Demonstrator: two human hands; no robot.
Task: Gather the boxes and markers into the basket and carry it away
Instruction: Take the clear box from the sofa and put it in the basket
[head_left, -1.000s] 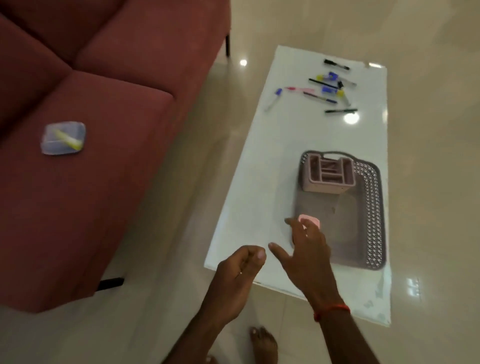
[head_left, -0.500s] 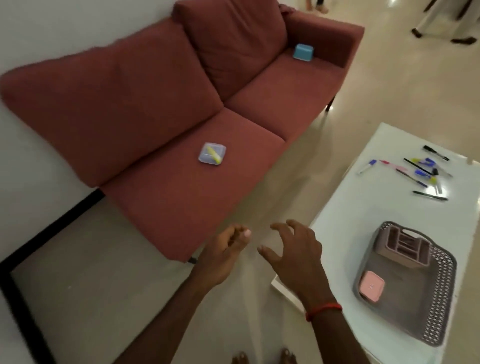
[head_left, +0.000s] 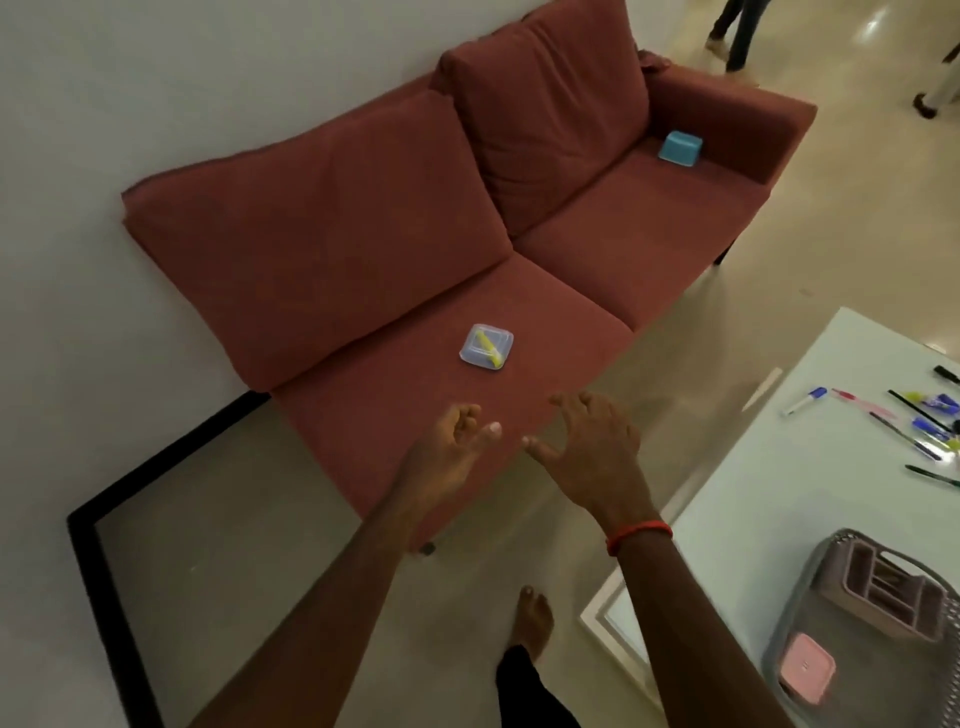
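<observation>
Both hands are out in front over the front edge of the sofa seat, and neither has anything in it. The left hand (head_left: 457, 447) is loosely curled, fingers bent in toward the palm, thumb sticking out. The right hand (head_left: 592, 457) is spread wide, fingers splayed, with a red band on the wrist.

Just past the fingertips, a clear box (head_left: 487, 346) with something yellow inside sits on the near seat cushion of the red sofa (head_left: 363, 249). Way over at the far end, tucked near the armrest, there's a blue box (head_left: 680, 148).

Off to the right is the white bench (head_left: 769, 493). The grey basket (head_left: 821, 566) is on its near end, partly cut off by the frame edge, with a pink box (head_left: 806, 675) lying in it and a pink divided organizer (head_left: 878, 590) standing in it too. The markers (head_left: 904, 415) are scattered loose on the far part of the bench, well apart from the basket.

A bare foot (head_left: 532, 621) is on the tiled floor below the arms.
</observation>
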